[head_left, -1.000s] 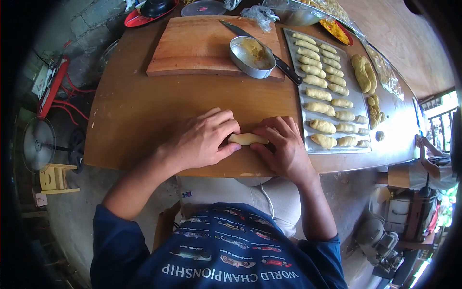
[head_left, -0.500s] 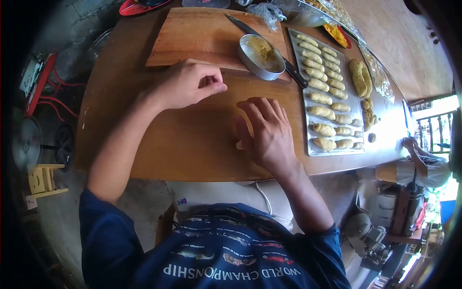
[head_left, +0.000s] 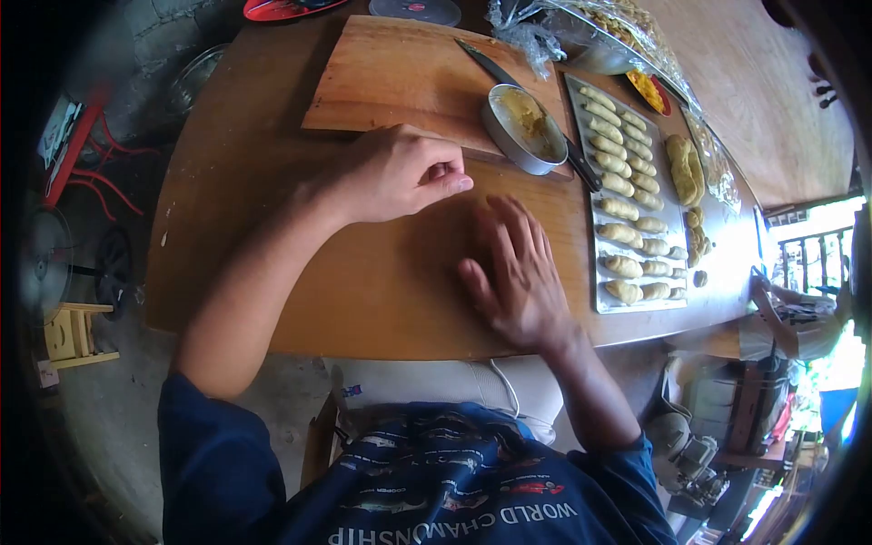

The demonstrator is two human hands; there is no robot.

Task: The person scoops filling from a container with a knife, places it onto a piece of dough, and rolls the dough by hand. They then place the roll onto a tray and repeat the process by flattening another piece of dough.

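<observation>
Upside down on the dark blue shirt [head_left: 427,481], "WORLD" reads clearly; a fold distorts the middle of the next word, which starts "CHAM" and ends "NSHIP". "COOPER" shows among smaller captions too fine to read, as is the mark on the pale shorts [head_left: 351,391].

The left hand [head_left: 404,177] is loosely curled, thumb near the fingers, just nearside of the cutting board [head_left: 391,82]; whether anything is inside cannot be told. The right hand [head_left: 522,277] is open, thumb spread, fingertips blurred, with no hold visible; its contact with the table [head_left: 391,300] is unclear.

Shaped dough rolls [head_left: 619,233] lie in rows on the metal tray [head_left: 640,307] at right. The round tin [head_left: 524,130] partly hides the knife [head_left: 490,64]. At the far edge, the red plate [head_left: 282,9] is cut off.
</observation>
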